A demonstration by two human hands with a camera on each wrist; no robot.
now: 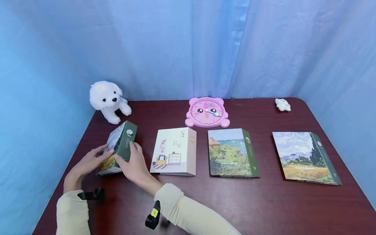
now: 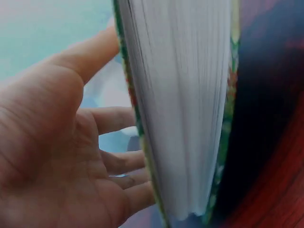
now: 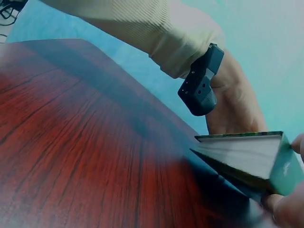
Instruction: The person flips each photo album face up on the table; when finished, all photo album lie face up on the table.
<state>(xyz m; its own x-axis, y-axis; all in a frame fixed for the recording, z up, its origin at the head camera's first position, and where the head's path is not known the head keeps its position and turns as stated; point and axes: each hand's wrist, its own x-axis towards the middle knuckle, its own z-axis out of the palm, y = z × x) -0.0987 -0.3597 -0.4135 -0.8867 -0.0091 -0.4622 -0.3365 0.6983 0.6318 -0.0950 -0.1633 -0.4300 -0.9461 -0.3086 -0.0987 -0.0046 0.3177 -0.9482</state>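
Where R hand point(image 1: 132, 164) grips: spine point(image 1: 128, 138) side of the green-spined album point(image 1: 120, 143), thumb & fingers set apart, narrow hold.
L hand point(image 1: 91, 161): fingers fairly straight, laid vs. the cover, not wrapped round it; page block point(image 2: 180, 109) shows just beside.
Green-spined album: btwn both hands, neither clearly nearer; nr table's point(image 1: 235, 202) left edge; long axis near-to-far, far end slanting R, spine twd R hand. Can't tell which edges touch the table.
Plush dog point(image 1: 107, 96): far-left corner, just past album's far end, in the way on that side.
Room-print album point(image 1: 170, 151): just R, in the way sideways.
Garden-print album point(image 1: 226, 153): R of centre.
Wheat-field album point(image 1: 302, 158): nr right edge.
Pink clock point(image 1: 207, 112): mid far edge.
Small white toy point(image 1: 283, 104): far-right corner.
Curtain point(image 1: 164, 49): behind far edge.
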